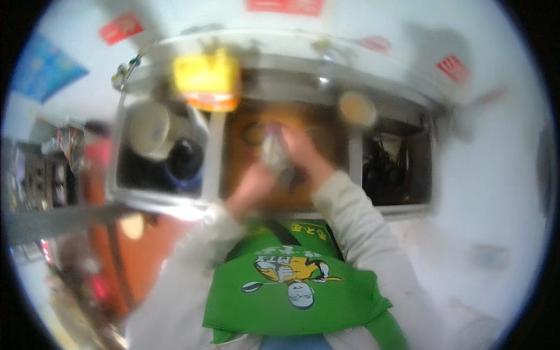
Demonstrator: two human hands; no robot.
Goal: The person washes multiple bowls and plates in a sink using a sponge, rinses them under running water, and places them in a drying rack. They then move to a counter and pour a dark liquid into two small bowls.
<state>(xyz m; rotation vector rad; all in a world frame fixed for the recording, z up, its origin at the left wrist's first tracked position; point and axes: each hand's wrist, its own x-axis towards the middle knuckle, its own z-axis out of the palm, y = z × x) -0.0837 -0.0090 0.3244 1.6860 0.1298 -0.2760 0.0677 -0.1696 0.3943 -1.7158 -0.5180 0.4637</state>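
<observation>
Both of my hands are over the middle basin of a metal three-basin sink (pixel 212 153). Between them is a pale, greyish elongated object (pixel 274 151) with a purplish upper end; blur hides what it is. My left hand (pixel 256 181) grips its lower left side. My right hand (pixel 302 146) is closed round its right and upper part. Below and around it, the basin's inside (pixel 323 179) looks orange-brown. A dark ring-like shape (pixel 251 133) shows just left of the object, too smeared to name.
A yellow and orange container (pixel 208 83) stands at the sink's back, above the left divider. In the left basin are a pale bucket (pixel 151 129) and a black round thing (pixel 186 157). A round tan item (pixel 356 108) sits by the right divider. Dark items (pixel 385 170) fill the right basin.
</observation>
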